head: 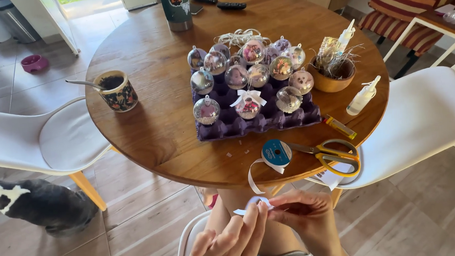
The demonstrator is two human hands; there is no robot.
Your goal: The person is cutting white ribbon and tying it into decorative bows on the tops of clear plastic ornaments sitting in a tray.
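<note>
On the round wooden table we count a purple egg tray of clear ball ornaments at its middle, a patterned mug with a spoon to the tray's left, and a wooden bowl and small glue bottle to its right. Nearer than the tray we list yellow-handled scissors; beyond it, a green tumbler and two remotes. Left of the table we note a white chair and a dark dog.

The person's left hand and right hand meet low over the lap, close to the body. Left fingers stretch upward and forward, fingertips pinched against the right hand's. The right hand curls inward, knuckles up, wrist bent
</note>
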